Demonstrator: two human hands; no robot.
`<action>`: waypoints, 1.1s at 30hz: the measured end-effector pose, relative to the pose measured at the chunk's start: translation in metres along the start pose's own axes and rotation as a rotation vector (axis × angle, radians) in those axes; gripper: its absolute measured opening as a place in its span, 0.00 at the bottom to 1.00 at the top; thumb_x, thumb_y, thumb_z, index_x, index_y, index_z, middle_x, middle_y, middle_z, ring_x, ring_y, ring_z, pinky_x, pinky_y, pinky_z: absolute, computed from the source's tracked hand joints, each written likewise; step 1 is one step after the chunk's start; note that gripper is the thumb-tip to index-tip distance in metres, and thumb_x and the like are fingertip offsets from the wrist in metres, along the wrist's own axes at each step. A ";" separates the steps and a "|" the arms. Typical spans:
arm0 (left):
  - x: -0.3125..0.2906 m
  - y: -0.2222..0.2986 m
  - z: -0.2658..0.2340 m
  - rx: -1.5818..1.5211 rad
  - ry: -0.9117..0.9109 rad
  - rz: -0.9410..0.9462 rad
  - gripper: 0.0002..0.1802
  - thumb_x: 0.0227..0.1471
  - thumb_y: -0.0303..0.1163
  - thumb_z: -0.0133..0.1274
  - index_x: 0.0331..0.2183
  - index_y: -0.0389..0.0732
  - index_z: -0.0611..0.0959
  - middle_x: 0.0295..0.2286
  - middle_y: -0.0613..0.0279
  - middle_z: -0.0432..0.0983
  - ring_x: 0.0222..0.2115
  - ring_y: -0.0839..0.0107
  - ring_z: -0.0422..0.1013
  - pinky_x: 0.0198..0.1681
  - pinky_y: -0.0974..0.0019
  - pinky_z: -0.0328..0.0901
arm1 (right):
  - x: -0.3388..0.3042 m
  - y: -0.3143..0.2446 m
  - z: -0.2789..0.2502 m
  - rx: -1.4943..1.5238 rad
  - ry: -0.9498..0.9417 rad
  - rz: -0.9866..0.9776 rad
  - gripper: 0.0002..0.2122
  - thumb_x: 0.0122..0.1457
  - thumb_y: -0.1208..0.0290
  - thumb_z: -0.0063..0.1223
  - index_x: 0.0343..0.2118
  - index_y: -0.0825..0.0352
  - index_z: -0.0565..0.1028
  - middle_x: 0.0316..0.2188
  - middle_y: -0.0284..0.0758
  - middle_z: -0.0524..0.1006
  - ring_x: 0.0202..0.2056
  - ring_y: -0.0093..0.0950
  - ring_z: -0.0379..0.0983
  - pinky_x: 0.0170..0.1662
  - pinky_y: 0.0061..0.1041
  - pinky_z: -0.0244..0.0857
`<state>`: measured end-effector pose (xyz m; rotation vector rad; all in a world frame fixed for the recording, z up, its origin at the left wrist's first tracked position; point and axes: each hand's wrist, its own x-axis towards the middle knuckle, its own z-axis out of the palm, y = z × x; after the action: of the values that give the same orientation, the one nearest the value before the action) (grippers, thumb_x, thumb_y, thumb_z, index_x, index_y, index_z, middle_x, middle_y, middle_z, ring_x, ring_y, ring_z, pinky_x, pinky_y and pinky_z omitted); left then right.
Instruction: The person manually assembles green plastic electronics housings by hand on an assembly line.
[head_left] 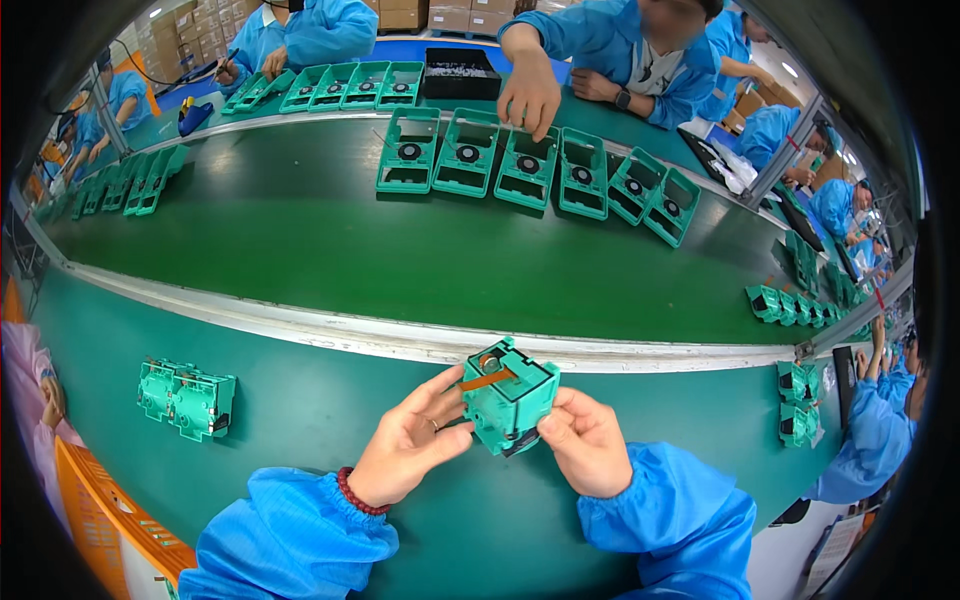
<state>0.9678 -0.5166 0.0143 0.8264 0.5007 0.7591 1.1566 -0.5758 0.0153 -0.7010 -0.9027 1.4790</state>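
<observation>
Between my two hands, above the green bench, a boxy green plastic housing [512, 395] is held up at a tilt. A copper-brown flat ribbon [487, 381] lies across its upper face, near a small round part, and dark lines run along its edges. My left hand [415, 435] supports the housing's left side, fingers behind it and thumb at its lower front. My right hand [588, 440] pinches its right side between thumb and fingers. The far side of the housing is hidden.
Two similar green housings [187, 398] stand at the left; more [798, 405] sit at the right. Beyond a pale metal rail [300, 326] runs a green conveyor [330, 230] carrying green trays with round black parts [527, 165]. A co-worker's hand [530, 95] reaches over them. An orange crate [105, 500] stands lower left.
</observation>
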 end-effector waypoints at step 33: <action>-0.043 0.044 0.014 1.097 0.312 0.369 0.35 0.34 0.37 0.57 0.46 0.41 0.63 0.38 0.56 0.65 0.35 0.62 0.64 0.40 0.61 0.58 | -0.008 -0.005 -0.003 -1.177 0.039 -0.446 0.32 0.33 0.67 0.65 0.44 0.73 0.64 0.43 0.46 0.64 0.45 0.41 0.61 0.47 0.33 0.55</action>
<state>0.9321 -0.5368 0.0627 1.8672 1.0999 0.9496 1.1626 -0.5829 0.0176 -1.2378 -1.7682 0.4226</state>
